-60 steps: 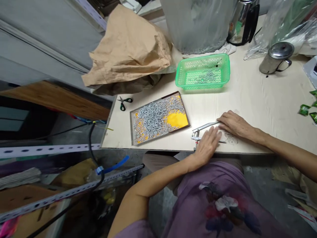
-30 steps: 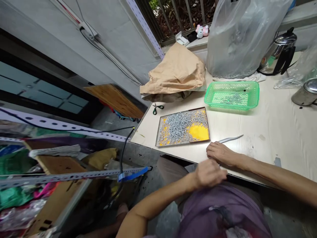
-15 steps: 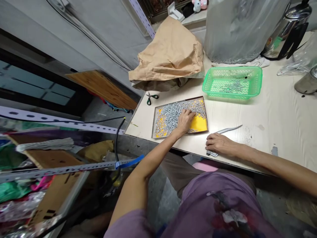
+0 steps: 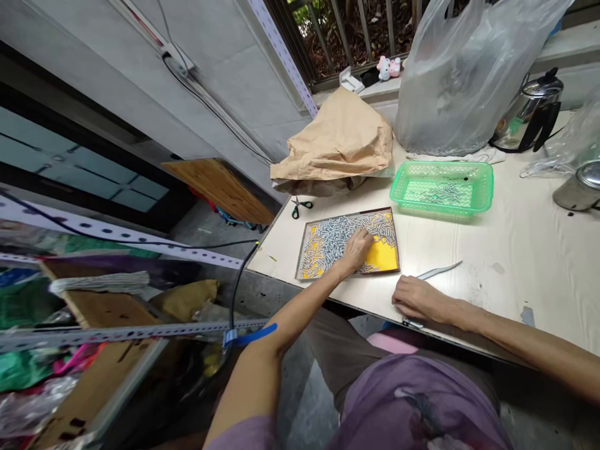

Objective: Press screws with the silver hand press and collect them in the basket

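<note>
My left hand (image 4: pixel 357 249) is in the shallow tray (image 4: pixel 301 257), its curled fingers on the many small metal pieces (image 4: pixel 334 237) near a bare yellow patch of the tray's bottom. Whether it pinches a piece is too small to tell. My right hand (image 4: pixel 415 298) rests closed at the table's front edge, over a grey metal tool (image 4: pixel 439 270); the tool's pointed end sticks out beyond the hand and its other end shows below. Behind and right of the tray, a green plastic basket (image 4: pixel 487 187) holds a small heap of similar metal pieces.
Green-handled scissors (image 4: pixel 302 206) lie at the table's left edge. A brown paper bag (image 4: pixel 344 137), a large plastic bag (image 4: pixel 445 94), a kettle (image 4: pixel 534 112) and a metal canister (image 4: pixel 579 187) stand at the back. A black cable (image 4: pixel 233 290) hangs left of the table.
The view has tilted upward, so the table sits lower and more of the window shows. My left hand stays over the metal pieces. My right hand remains on the tool.
</note>
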{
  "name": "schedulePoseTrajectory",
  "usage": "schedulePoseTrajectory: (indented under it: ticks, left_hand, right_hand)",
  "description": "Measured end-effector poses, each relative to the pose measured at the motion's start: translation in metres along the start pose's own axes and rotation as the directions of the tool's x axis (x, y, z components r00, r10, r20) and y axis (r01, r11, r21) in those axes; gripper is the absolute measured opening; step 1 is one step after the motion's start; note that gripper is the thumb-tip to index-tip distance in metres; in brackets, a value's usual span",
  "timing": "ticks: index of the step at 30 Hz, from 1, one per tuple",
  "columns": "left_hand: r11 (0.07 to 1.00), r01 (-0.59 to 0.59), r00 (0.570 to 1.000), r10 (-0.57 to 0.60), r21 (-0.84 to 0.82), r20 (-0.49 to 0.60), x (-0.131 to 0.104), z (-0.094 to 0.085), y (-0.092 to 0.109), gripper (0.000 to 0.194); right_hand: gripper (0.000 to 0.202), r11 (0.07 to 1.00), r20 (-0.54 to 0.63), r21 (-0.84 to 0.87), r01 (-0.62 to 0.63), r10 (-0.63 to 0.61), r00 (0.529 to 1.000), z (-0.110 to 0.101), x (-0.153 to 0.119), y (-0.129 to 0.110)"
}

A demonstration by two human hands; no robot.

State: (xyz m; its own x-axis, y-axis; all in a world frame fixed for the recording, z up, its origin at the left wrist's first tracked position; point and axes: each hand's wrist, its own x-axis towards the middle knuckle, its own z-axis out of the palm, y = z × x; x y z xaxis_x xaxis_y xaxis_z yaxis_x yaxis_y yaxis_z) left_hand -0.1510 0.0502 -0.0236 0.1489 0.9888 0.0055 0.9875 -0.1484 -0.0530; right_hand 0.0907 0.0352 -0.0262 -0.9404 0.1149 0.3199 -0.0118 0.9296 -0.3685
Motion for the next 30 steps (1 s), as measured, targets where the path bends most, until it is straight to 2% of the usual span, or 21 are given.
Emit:
schedulePoseTrajectory:
  ticks: [2,5,8,10,12,15,17,18,19,21,23,24,25,27,30]
  left_hand:
    - [1.000,-0.010,1.000,0.009,0.021,0.024,0.001,-0.002,0.001,0.022]
    - [0.997,-0.045,0.997,0.041,0.066,0.070,0.003,-0.005,0.005,0.023]
    - [0.991,-0.079,0.992,0.067,0.109,0.106,0.008,-0.008,0.010,0.020]
    - [0.986,-0.117,0.987,0.103,0.117,0.123,0.010,-0.011,0.012,0.018]
    - [0.986,-0.141,0.984,0.129,0.089,0.123,0.012,-0.015,0.012,0.016]
    - [0.995,-0.068,0.997,0.070,-0.067,0.023,0.010,-0.023,0.013,0.017]
    - [0.956,0.023,0.996,-0.046,-0.293,-0.072,0.003,-0.029,0.019,0.016]
    - [0.897,0.074,0.989,-0.121,-0.436,-0.082,-0.003,-0.032,0.024,0.014]
    - [0.803,0.132,0.980,-0.194,-0.582,-0.046,-0.010,-0.034,0.032,0.011]
    - [0.531,0.280,0.949,-0.278,-0.800,0.148,-0.028,-0.038,0.050,0.008]
    - [0.258,0.428,0.895,-0.252,-0.866,0.368,-0.046,-0.041,0.070,0.017]
    - [0.159,0.489,0.864,-0.222,-0.858,0.451,-0.055,-0.042,0.079,0.021]
    - [0.090,0.538,0.835,-0.197,-0.838,0.514,-0.062,-0.042,0.088,0.024]
    - [0.028,0.609,0.783,-0.178,-0.792,0.596,-0.073,-0.041,0.101,0.027]
    - [0.049,0.662,0.741,-0.189,-0.747,0.644,-0.081,-0.036,0.113,0.028]
  right_hand:
    - [0.017,0.992,-0.200,0.097,-0.081,0.100,0.975,-0.016,0.004,0.009]
    - [0.015,0.959,-0.433,0.154,-0.237,0.281,0.856,-0.053,0.014,0.039]
    - [0.015,0.900,-0.530,0.142,-0.413,0.421,0.736,-0.093,0.022,0.081]
    - [0.021,0.861,-0.555,0.089,-0.501,0.461,0.693,-0.115,0.023,0.102]
    - [0.029,0.838,-0.566,0.053,-0.544,0.474,0.675,-0.129,0.018,0.108]
    - [0.030,0.845,-0.531,0.053,-0.532,0.475,0.702,-0.129,-0.002,0.086]
    - [0.027,0.865,-0.443,0.058,-0.498,0.469,0.764,-0.116,-0.021,0.058]
    - [0.026,0.879,-0.376,0.064,-0.472,0.460,0.805,-0.106,-0.032,0.042]
    - [0.027,0.892,-0.300,0.065,-0.447,0.445,0.844,-0.096,-0.043,0.027]
    - [0.026,0.906,-0.153,0.028,-0.422,0.421,0.894,-0.076,-0.063,0.000]
    - [0.025,0.901,-0.057,-0.039,-0.431,0.429,0.902,-0.058,-0.079,-0.021]
    - [0.024,0.894,-0.031,-0.069,-0.443,0.442,0.897,-0.052,-0.085,-0.029]
    - [0.023,0.885,-0.018,-0.090,-0.456,0.457,0.890,-0.046,-0.089,-0.034]
    - [0.021,0.868,-0.007,-0.116,-0.482,0.485,0.875,-0.039,-0.094,-0.040]
    - [0.022,0.854,0.010,-0.130,-0.503,0.509,0.861,-0.034,-0.096,-0.041]
